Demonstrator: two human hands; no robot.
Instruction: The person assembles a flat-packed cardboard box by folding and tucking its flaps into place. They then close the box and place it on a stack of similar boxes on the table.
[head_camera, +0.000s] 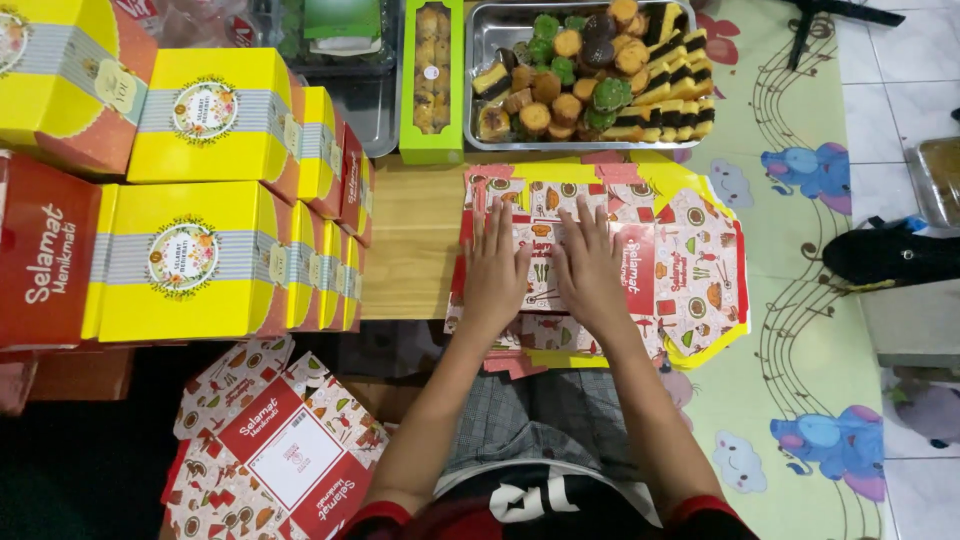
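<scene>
A flat, unfolded cardboard box blank (690, 265), red and white with small food drawings and a yellow edge, lies on a low wooden table (410, 240). My left hand (494, 268) and my right hand (590, 265) press palm-down on it side by side, fingers spread and pointing away from me. Neither hand grips anything. More flat blanks seem stacked beneath it.
Several assembled yellow and red boxes (195, 260) are stacked at the left. A metal tray (482, 30) of assorted small cakes and a green box of pastries (432, 80) stand beyond. Another flat blank (275, 450) lies by my left knee. A patterned mat (800, 330) covers the floor at right.
</scene>
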